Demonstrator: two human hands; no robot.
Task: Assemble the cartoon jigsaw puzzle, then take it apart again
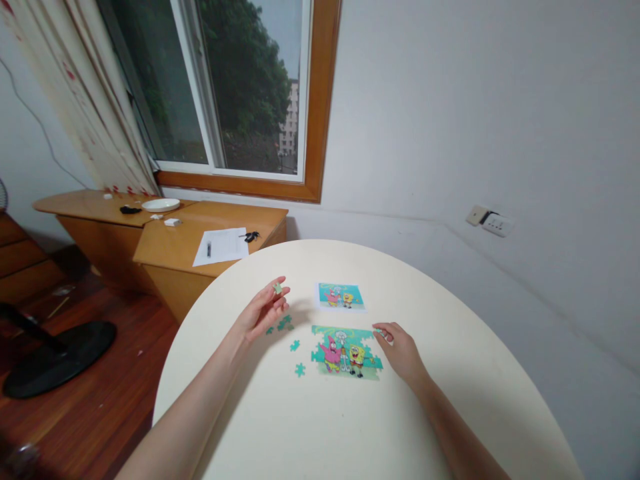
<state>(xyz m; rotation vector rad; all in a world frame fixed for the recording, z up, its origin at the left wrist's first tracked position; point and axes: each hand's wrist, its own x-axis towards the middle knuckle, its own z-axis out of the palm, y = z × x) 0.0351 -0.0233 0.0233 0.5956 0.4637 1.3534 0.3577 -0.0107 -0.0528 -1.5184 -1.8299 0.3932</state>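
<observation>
On the round cream tabletop (350, 427), the left hand (260, 310) is raised, palm turned up. Its fingers (280, 301) are half curled and the thumb and forefinger pinch a small pale green jigsaw piece (277, 288), held above the tabletop at about 10 o'clock from the puzzle. Under this hand lie a few loose teal jigsaw pieces (285, 325), at 9 o'clock from the puzzle.

In the middle lies the colourful cartoon jigsaw puzzle (345, 353), and I judge it mostly joined. Its upper right corner is open and its edges are uneven. At its 12 o'clock lies a small printed reference picture (340, 296).

The right hand (403, 353) rests at 2 o'clock of the puzzle. Its fingertips are pressed together on what seems to be another light green piece (381, 331) at the open corner. Only a handful of pieces seem to be left.
</observation>
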